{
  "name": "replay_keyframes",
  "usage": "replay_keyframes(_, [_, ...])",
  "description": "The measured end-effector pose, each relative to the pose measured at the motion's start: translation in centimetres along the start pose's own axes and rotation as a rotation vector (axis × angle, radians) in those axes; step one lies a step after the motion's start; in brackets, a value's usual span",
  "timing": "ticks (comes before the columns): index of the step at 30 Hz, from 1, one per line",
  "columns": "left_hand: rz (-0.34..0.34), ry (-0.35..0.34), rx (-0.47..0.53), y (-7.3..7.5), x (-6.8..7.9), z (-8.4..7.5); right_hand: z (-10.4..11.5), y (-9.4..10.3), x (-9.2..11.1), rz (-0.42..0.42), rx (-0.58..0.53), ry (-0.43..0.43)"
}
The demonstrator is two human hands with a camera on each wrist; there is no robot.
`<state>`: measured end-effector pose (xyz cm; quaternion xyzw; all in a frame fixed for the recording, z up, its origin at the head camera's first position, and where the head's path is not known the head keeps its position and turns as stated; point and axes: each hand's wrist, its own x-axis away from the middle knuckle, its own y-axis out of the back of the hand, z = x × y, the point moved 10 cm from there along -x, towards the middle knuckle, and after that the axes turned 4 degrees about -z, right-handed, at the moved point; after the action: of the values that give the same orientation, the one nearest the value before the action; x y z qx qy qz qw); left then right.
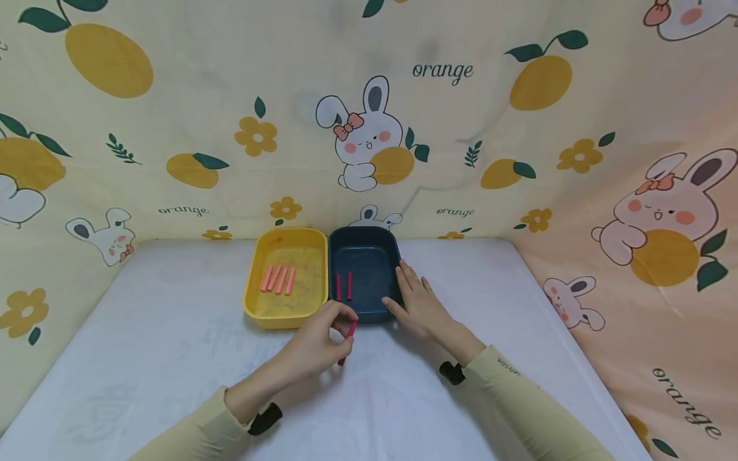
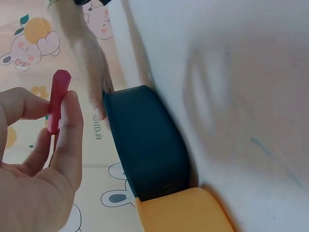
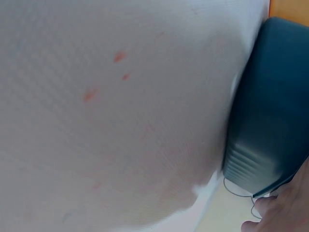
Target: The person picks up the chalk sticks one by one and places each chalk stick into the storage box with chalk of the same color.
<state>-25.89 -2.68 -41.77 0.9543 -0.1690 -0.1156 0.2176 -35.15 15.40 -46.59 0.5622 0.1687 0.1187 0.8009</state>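
My left hand (image 1: 319, 339) pinches a dark pink crayon (image 2: 59, 101) between thumb and fingers, just in front of the dark blue box (image 1: 369, 315). In the left wrist view the crayon's angular end points up and away from the palm. Two more dark pink crayons (image 1: 348, 286) lie side by side in the left part of that box. At its right side, my right hand (image 1: 423, 310) rests on the rim with fingers stretched out and the thumb near the front corner. Several light pink crayons (image 1: 280, 280) lie in the yellow box (image 1: 282, 322).
The yellow and dark blue boxes stand side by side against the patterned cloth backdrop (image 1: 444, 128) at the rear of the white table (image 1: 173, 333). A few small orange smudges (image 3: 119, 56) mark the table covering near the right wrist.
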Motion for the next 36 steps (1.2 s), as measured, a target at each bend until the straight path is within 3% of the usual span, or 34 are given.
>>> replay_keyframes(8, [-0.081,0.008,-0.011,1.0,-0.7,-0.4,0.0,0.0,0.0,0.012,0.007,-0.007])
replay_keyframes(22, [-0.213,0.052,0.122,2.9,-2.3,-0.5,0.0,0.0,0.1,0.014,0.006,-0.007])
replay_keyframes(36, [-0.291,0.055,0.142,4.4,-5.6,0.7,0.2,0.1,0.1,0.005,-0.007,0.004])
